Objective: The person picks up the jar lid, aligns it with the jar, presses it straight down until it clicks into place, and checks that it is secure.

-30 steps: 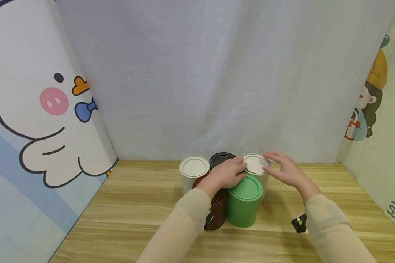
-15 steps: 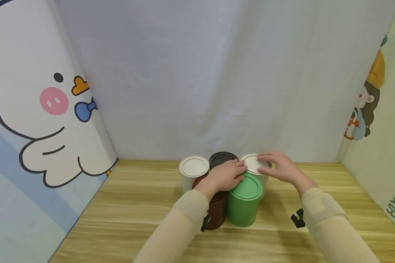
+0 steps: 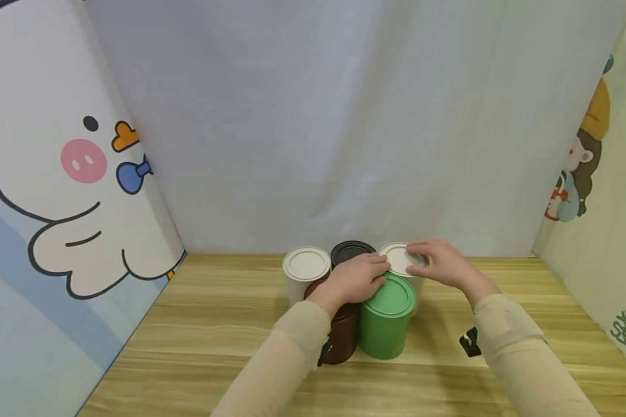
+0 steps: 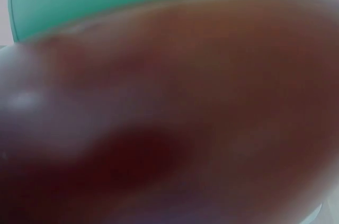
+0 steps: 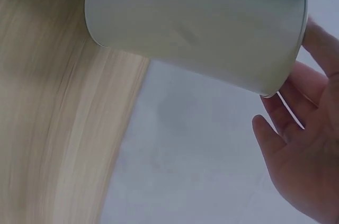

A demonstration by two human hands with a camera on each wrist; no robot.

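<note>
Five lidded cans stand clustered upright on the wooden table. My left hand reaches over the dark red can, its fingertips over the meeting lids of the black can and green can. The dark red can fills most of the left wrist view, blurred. My right hand touches the lid of the right white can with fingers extended. In the right wrist view, those fingers lie at the can's rim. The left white can stands beside the black one.
The wooden table meets a pale cloth backdrop just behind the cans. Printed cartoon panels stand at the left and right. Dark wrist devices hang by both sleeves.
My right hand has moved slightly left, and the right white can has shifted left with it against the black can. My left hand has barely moved.
</note>
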